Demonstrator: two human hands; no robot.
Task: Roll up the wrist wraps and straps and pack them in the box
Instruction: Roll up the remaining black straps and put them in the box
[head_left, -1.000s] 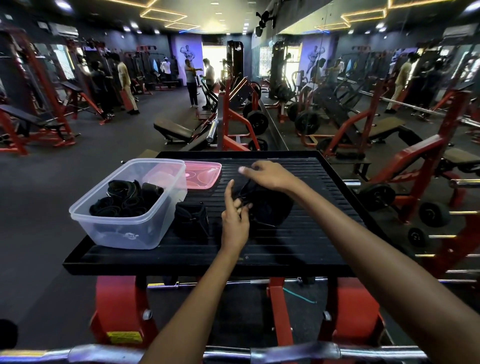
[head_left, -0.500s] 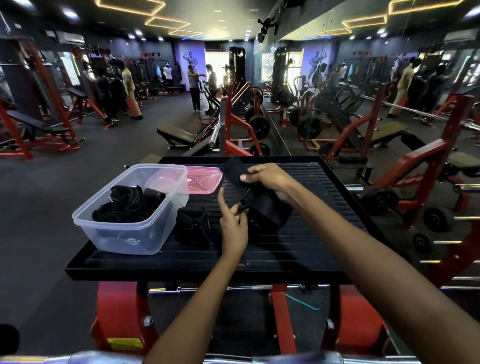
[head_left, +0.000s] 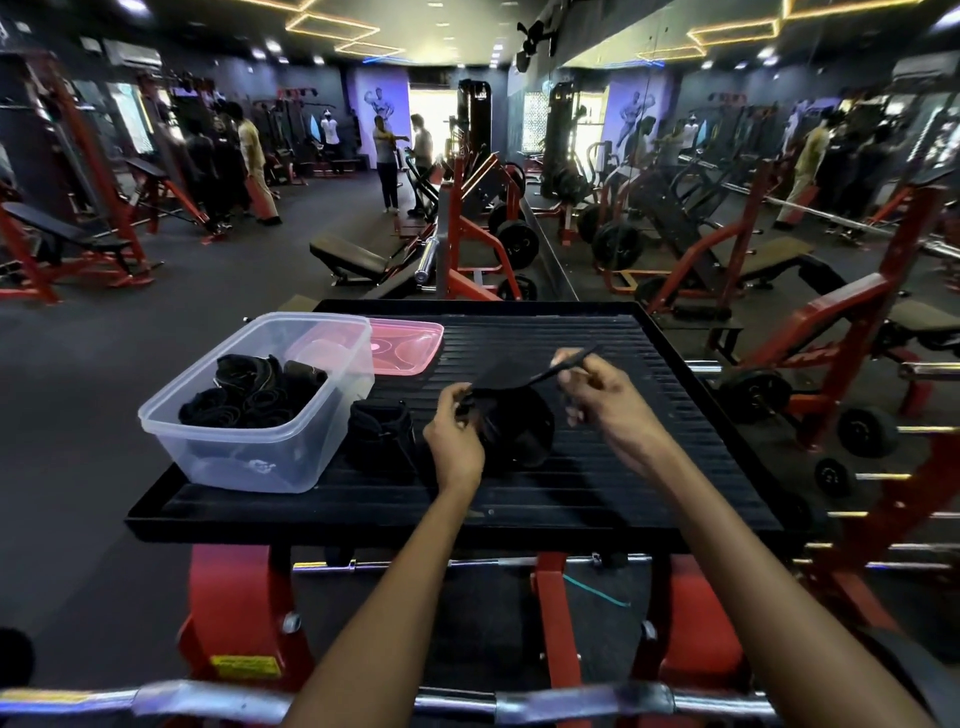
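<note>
Gym platform (head_left: 623, 499): strap (head_left: 511, 371) taut between both hands' grip.

Clear plastic box (head_left: 249, 447), ribbed black tray (head_left: 623, 467)

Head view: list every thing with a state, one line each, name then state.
Clear box: open, upright, rolled black wraps inside.
Pink lid: off, flat on the platform behind the box.
Strap: unrolled, held flat between both hands.
Rolled wrap: coiled, on the platform under the strap.
Bundled wrap: on the platform beside the box, not packed.
Left hand: pinches the strap's near end.
Right hand: pinches its far end.
</note>
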